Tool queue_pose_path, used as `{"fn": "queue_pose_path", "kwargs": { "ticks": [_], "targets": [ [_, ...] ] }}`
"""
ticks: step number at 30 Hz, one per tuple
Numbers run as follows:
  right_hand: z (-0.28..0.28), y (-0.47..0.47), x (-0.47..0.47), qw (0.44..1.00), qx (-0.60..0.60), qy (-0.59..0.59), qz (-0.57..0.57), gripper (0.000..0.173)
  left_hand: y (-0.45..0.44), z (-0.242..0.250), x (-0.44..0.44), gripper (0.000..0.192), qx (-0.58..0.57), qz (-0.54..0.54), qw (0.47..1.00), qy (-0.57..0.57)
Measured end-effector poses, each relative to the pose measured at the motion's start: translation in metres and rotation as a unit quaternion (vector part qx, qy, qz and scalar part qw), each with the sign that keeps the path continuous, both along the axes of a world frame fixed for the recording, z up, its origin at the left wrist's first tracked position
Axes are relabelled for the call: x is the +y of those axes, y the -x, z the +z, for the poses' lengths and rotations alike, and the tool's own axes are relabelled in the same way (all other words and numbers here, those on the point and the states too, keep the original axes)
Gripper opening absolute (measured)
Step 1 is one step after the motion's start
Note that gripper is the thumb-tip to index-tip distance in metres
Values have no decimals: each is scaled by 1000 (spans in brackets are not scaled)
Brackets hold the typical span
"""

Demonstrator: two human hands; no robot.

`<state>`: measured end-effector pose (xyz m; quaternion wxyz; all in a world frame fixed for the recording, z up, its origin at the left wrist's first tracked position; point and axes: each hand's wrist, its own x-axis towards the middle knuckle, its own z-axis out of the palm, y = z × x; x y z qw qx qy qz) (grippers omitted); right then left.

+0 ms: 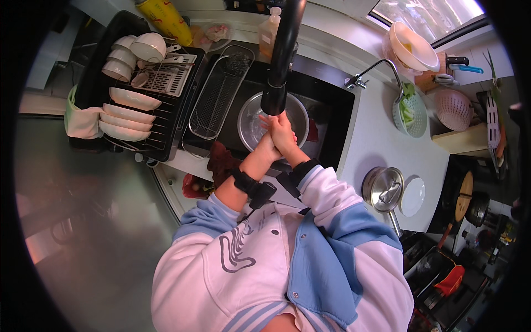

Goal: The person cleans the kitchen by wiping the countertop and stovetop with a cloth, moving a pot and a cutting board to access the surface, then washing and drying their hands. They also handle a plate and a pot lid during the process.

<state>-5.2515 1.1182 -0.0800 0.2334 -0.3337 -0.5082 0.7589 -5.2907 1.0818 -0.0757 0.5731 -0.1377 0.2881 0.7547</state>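
Observation:
My left hand (269, 141) and my right hand (283, 132) are pressed together, palm against palm, right under the head of a black faucet (274, 97). No object shows between them, though the palms are hidden. Below them, a round stainless steel bowl (251, 120) sits in the black sink (340, 120). Just left of the bowl, a long wire mesh strainer basket (211, 99) lies over the sink. Something dark red (312, 130) lies in the sink to the bowl's right. Both wrists wear black straps with small devices.
A black dish rack (166, 112) with white bowls (148, 47) and plates stands at left. A dark brown cloth-like thing (222, 164) hangs at the sink's front edge. Right are a small tap (356, 82), a green colander (419, 116) with leafy greens, a lidded steel saucepan (383, 186) and a white plate (413, 197).

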Motion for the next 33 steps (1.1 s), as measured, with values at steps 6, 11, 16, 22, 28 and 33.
{"fn": "queue_pose_path", "kwargs": {
  "ticks": [6,11,16,22,28,33],
  "targets": [
    [18,-13,-16,897,-171,-386,130,37,26,12,-15,47,5,-81,994,68],
    [25,1,-22,984,-155,-90,0,34,9,-6,-25,42,87,-54,994,48],
    [13,11,-6,992,-10,116,-49,37,3,-28,-25,38,284,-29,955,82],
    [23,-11,30,898,90,430,19,34,54,3,-50,25,334,-265,902,65],
    [36,-18,41,896,99,430,51,24,116,29,-35,31,379,-160,905,111],
    [32,-13,35,923,15,376,85,34,144,33,0,30,399,-156,895,123]
  ]
}}
